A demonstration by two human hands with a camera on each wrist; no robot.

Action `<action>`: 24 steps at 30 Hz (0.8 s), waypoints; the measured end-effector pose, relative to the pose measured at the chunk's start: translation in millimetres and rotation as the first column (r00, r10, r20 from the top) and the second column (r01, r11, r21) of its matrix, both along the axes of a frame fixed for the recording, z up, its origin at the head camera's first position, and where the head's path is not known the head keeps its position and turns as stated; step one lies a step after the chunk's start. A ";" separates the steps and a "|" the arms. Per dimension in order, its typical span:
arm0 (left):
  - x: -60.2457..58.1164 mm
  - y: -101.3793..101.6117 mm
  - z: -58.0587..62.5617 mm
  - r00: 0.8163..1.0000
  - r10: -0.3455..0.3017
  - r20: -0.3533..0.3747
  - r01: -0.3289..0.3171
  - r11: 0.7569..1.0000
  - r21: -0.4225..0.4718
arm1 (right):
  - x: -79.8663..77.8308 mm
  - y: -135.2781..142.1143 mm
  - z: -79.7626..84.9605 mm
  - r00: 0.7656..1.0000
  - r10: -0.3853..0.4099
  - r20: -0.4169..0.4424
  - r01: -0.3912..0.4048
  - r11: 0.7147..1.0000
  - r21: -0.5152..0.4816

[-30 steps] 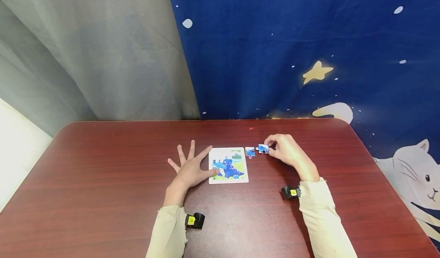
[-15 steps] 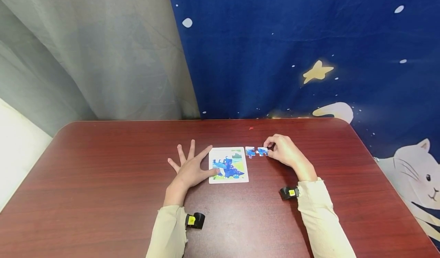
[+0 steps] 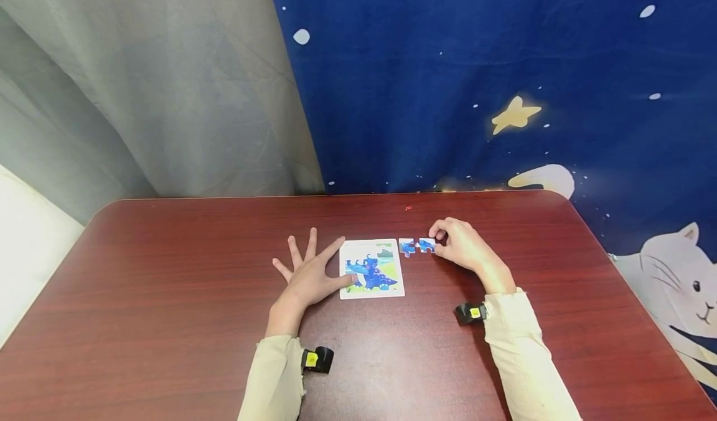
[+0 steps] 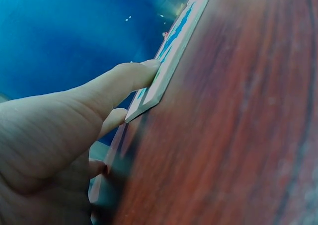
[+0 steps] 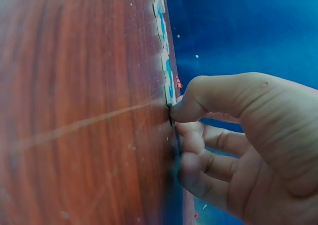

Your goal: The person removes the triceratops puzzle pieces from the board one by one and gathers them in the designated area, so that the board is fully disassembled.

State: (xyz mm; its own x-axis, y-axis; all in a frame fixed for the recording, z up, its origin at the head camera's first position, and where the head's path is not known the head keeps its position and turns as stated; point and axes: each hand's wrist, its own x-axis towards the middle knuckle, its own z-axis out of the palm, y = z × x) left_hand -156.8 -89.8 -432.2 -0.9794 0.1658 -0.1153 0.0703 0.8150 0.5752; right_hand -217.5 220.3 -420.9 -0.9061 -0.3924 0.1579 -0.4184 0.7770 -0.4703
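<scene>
Jigsaw Assembly: Board Mostly Filled, Two Pieces Outside

Nearest are two cream fabric sleeves, each with a black wristband bearing a yellow label. Both arms extend over the reddish-brown wood-grain table.

The left hand is spread wide, gripping nothing; its thumb rests on the lower left of the square white-bordered puzzle board, its forefinger at the upper left corner. The board lies flat between the hands.

Progress: the lower part and upper right corner show a printed blue dinosaur scene, judged complete. The upper left area is bare white. Two pieces appear left to fit.

The blue-and-white inner jigsaw piece lies just beside the board's right edge. The right hand, fingers bent, pinches the right edge of the blue-and-white outer jigsaw piece. Contact between the pieces cannot be confirmed.

Beyond are a small red scrap and a dark-blue curtain.
</scene>
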 end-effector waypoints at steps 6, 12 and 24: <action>-0.4 0.1 -0.8 1.000 0.002 0.002 -0.002 1.000 0.000 | 0.9 -1.0 6.9 0.999 -0.049 -0.020 0.049 0.999 -0.007; -1.0 0.8 0.0 1.000 0.004 -0.001 -0.004 1.000 -0.001 | 4.1 -10.9 15.4 0.996 -0.027 -0.086 0.022 0.998 -0.054; 0.0 0.9 2.2 1.000 0.005 0.011 -0.005 1.000 -0.010 | 20.6 -60.7 20.9 0.977 0.211 0.001 -0.211 0.977 0.023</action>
State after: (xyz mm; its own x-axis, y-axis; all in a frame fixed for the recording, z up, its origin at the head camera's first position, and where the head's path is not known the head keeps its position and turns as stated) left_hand -156.8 -88.8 -430.0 -0.9788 0.1598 -0.1281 0.0598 0.8212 0.5675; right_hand -196.9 159.6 -400.0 -0.8023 -0.5783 0.1477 -0.5746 0.6815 -0.4532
